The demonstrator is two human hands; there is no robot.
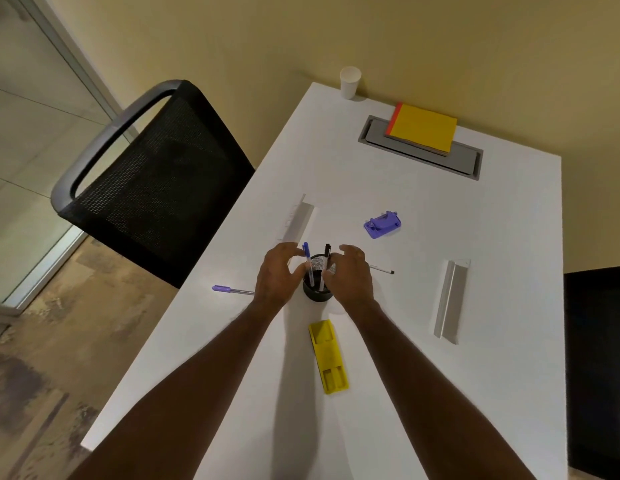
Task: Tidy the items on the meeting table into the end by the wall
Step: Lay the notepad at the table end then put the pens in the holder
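A black mesh pen cup [317,293] stands mid-table holding a blue pen [306,259] and a black pen [326,250]. My left hand [277,276] wraps its left side and my right hand [353,276] its right side, thumbs on the rim. On the white table [474,393] lie a purple pen [232,289] left of my left hand, a thin pen [383,270] right of my right hand, a purple stapler-like item [383,225], a yellow tray [328,356] and two white folded name stands [298,220] [450,301].
At the wall end, a yellow notepad [422,129] lies on a grey cable hatch [469,162], and a white paper cup [350,82] stands in the far left corner. A black mesh chair [156,181] is at the table's left, another dark chair [596,358] at its right.
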